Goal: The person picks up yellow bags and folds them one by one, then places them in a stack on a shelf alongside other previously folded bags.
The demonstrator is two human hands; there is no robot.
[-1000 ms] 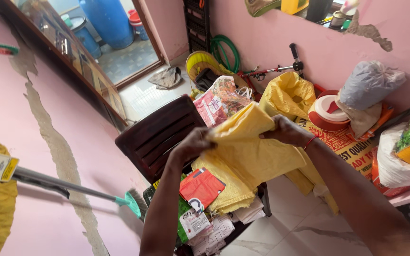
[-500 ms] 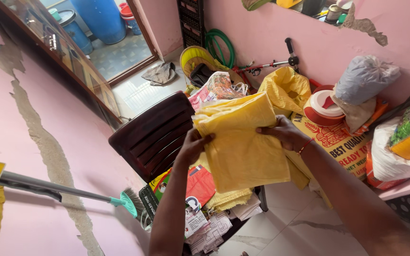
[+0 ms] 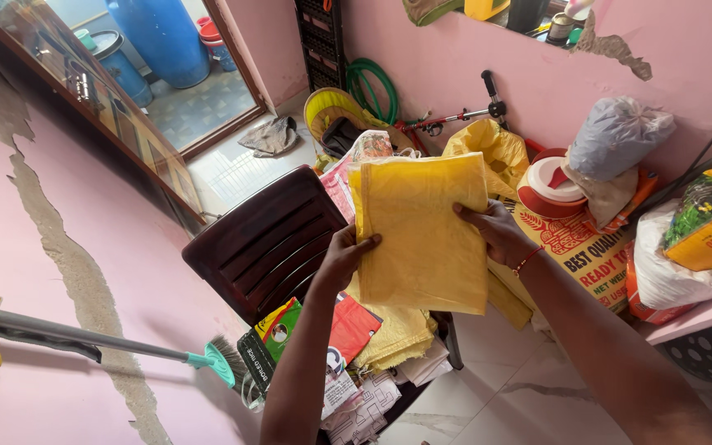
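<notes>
Above the dark chair (image 3: 267, 239), your left hand (image 3: 341, 257) and right hand (image 3: 498, 233) pinch the folded yellow sack (image 3: 422, 231) by its side edges. Loosen either grip and it could unfold onto the pile of bags (image 3: 356, 363) at 6 o'clock. Open floor lies toward 5 o'clock.

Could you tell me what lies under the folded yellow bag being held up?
Under the yellow bag lie more yellow sacks on the dark chair; the bag hides the rest.

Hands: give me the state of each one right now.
Left hand: closed on the left edge of the folded yellow bag.
Right hand: closed on the same bag's right edge.
</notes>
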